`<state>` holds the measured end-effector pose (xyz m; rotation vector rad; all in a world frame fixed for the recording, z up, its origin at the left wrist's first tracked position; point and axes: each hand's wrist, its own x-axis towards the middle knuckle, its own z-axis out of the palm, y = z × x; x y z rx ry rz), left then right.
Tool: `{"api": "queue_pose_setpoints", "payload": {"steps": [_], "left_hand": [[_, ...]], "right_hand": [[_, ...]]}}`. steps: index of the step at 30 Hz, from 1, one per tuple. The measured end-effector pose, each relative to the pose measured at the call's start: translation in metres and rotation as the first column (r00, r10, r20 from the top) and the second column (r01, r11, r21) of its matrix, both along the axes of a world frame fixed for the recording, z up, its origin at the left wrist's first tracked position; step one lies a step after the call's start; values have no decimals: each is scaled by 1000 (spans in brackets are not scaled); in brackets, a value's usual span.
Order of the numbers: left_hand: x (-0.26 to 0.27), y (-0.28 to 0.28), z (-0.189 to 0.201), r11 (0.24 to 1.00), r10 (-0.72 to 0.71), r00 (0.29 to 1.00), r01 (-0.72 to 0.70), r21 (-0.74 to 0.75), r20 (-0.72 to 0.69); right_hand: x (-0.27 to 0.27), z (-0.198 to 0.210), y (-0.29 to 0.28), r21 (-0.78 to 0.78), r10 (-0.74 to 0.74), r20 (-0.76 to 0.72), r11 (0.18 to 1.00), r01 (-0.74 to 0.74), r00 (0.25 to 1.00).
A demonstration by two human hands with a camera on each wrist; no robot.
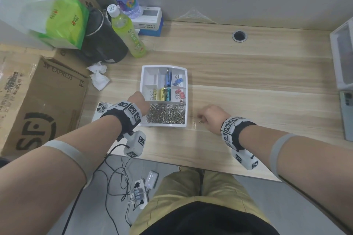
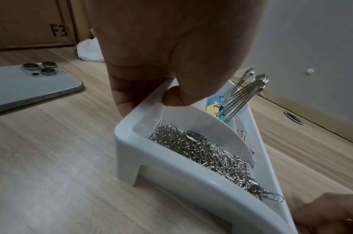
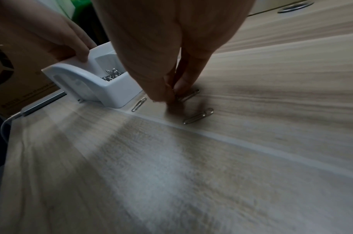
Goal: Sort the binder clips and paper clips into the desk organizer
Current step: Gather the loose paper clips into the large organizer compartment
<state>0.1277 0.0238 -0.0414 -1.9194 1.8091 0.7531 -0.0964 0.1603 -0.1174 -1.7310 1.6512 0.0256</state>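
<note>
The white desk organizer (image 1: 163,124) sits mid-desk. Its front compartment holds a pile of silver paper clips (image 2: 211,158); the back ones hold coloured binder clips (image 1: 178,80). My left hand (image 2: 149,101) grips the organizer's left wall (image 2: 127,134), thumb inside and fingers outside. Just right of the organizer, my right hand (image 3: 172,95) is down on the table, its fingertips pinching one loose paper clip (image 3: 188,95). Two more loose clips lie flat nearby: one (image 3: 139,104) beside the organizer, the other (image 3: 198,115) closer to me.
A phone (image 1: 101,109) lies face down left of the organizer, beside a cardboard box (image 1: 38,105). Crumpled tissue (image 1: 99,78), bottles (image 1: 128,34) and a dark flask (image 1: 103,38) stand back left. Another phone (image 1: 346,114) and a clear bin (image 1: 343,53) are at the right edge.
</note>
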Motion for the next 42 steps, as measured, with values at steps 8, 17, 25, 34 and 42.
{"api": "queue_pose_setpoints", "payload": {"steps": [8,17,25,34,42], "left_hand": [[4,-1,-5,1000,-17,1000,17,-9,4],[5,-3,-7,1000,-24,1000,24,-3,-7],[9,-3,-2,998,-49,999,50,30,-21],[9,-6,-4,999,-50,999,50,22,14],[7,-6,-4,999,-38,999,37,26,24]], "right_hand": [[1,2,2,-14,-73,84,997,74,994],[24,41,-19,-80,-309,340,931,355,888],[69,55,-42,-17,-236,362,966,260,902],[-21,43,-23,29,-259,51,966,258,965],[-48,29,14,233,9,-106,972,16,994]]}}
